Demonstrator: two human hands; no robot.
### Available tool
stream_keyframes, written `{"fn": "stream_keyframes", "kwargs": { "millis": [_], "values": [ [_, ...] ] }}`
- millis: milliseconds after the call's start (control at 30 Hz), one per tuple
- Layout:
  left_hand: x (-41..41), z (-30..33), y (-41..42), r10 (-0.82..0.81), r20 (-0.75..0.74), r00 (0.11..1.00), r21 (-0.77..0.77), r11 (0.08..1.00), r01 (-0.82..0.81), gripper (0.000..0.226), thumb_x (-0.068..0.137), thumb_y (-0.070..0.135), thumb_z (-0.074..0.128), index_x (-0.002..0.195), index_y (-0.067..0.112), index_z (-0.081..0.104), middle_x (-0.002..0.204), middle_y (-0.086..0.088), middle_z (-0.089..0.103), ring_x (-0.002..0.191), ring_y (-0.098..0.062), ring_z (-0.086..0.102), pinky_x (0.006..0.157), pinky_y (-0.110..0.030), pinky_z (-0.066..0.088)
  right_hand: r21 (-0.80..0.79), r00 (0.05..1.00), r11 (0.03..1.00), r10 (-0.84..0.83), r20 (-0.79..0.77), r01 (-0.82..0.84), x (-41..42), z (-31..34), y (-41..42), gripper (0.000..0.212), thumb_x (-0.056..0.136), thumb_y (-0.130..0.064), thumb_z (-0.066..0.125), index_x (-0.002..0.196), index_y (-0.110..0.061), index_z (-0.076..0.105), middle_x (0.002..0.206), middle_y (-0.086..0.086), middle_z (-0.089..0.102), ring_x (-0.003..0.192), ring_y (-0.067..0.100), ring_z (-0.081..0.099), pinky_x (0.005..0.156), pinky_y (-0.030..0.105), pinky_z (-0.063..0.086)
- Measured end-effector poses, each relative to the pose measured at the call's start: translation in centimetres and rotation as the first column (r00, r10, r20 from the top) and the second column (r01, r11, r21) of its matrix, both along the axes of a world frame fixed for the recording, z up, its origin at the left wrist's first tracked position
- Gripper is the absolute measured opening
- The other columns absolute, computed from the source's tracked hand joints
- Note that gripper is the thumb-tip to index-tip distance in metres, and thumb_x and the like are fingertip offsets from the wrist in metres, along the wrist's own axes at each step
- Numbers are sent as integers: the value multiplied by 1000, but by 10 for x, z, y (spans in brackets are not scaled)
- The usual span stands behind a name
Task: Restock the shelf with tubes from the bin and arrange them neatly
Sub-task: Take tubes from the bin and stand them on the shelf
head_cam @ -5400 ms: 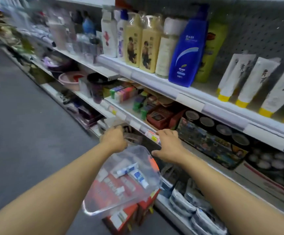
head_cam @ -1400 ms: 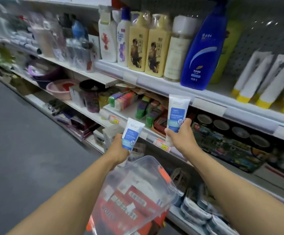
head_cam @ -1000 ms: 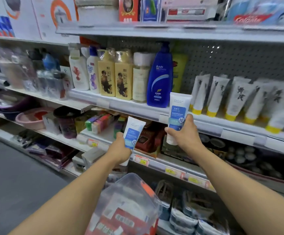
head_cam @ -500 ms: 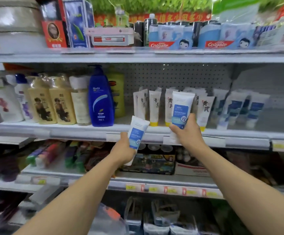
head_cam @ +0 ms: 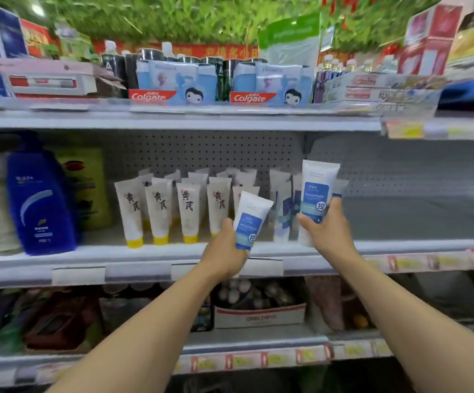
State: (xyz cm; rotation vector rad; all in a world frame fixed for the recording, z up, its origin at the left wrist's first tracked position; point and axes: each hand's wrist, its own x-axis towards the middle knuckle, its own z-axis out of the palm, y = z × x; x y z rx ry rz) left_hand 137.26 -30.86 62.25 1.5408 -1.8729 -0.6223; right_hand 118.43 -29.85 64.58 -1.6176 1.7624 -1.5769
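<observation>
My left hand [head_cam: 224, 258] grips a white tube with a blue label [head_cam: 251, 219], held upright and tilted slightly right, just in front of the middle shelf's edge [head_cam: 151, 255]. My right hand [head_cam: 328, 229] holds a taller tube of the same kind [head_cam: 316, 191] upright over the shelf, right beside several matching blue-label tubes [head_cam: 282, 214] standing there. To their left stands a row of white tubes with yellow caps [head_cam: 159, 214]. The bin is out of view.
A blue pump bottle [head_cam: 41, 205] and other bottles stand at the shelf's left. The shelf surface right of my right hand [head_cam: 417, 219] is bare. Toothpaste boxes [head_cam: 173, 86] line the shelf above; boxed goods [head_cam: 260, 307] sit below.
Both hands took one tube each out of the bin and raised them to the middle shelf. My view lifted and swung right, so the bin dropped out of sight.
</observation>
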Motion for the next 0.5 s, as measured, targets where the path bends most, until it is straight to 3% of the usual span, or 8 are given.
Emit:
{"fn": "stream_keyframes", "kwargs": {
  "millis": [233,300,500],
  "values": [
    [-85,5,-29,-28,-19,999,-103,994,26,36,80,16,63,102,12,35,97,-8,58,90,-30,59,75,-40,49,-6,998,999,-53,38,53,-82,-5,-30,35,81,-18,70,100,-14,41,89,-3,56,81,17,56,61,26,39],
    [-107,7,-38,-35,-34,999,-125,992,30,37,79,17,64,101,15,35,98,-7,59,91,-30,59,75,-40,49,1,998,998,-61,28,61,-100,-6,-37,34,80,-17,71,99,-13,42,86,-5,54,75,13,54,54,19,36],
    [-159,5,-71,16,-94,995,-136,990,-29,48,75,17,68,115,17,41,110,-7,61,98,-29,59,80,-38,51,30,999,999,-35,39,34,-135,-12,-58,35,81,-13,70,101,-14,41,87,-6,54,67,-6,47,53,13,34]
  ]
}}
